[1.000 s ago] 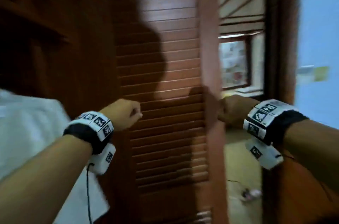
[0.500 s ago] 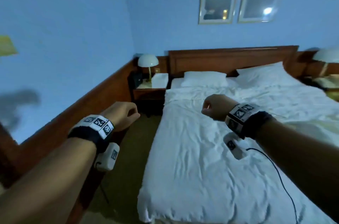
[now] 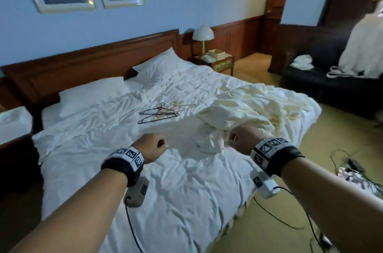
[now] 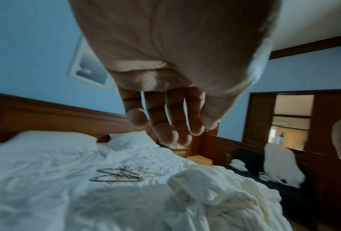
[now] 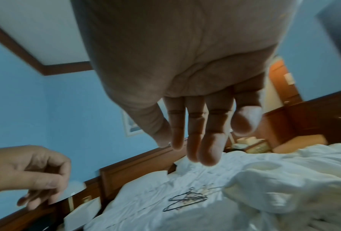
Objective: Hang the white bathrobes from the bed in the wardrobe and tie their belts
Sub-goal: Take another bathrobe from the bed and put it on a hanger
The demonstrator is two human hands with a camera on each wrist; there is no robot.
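Observation:
A crumpled heap of cream-white bathrobes lies on the right side of the bed, also seen in the wrist views. Dark wire hangers lie on the sheet left of the heap. My left hand hovers over the bed's near part, its fingers loosely curled and empty. My right hand hangs just before the heap's near end, fingers relaxed, holding nothing. The wardrobe is out of view.
A dark sofa at the right carries a white garment and small white cloths. Cables and clutter lie on the carpet right of the bed. A bedside table with a lamp stands by the headboard.
The view has swung from the louvred wardrobe door round to the bed. My right hand has left the door's edge. Both hands now hang empty over the bed.

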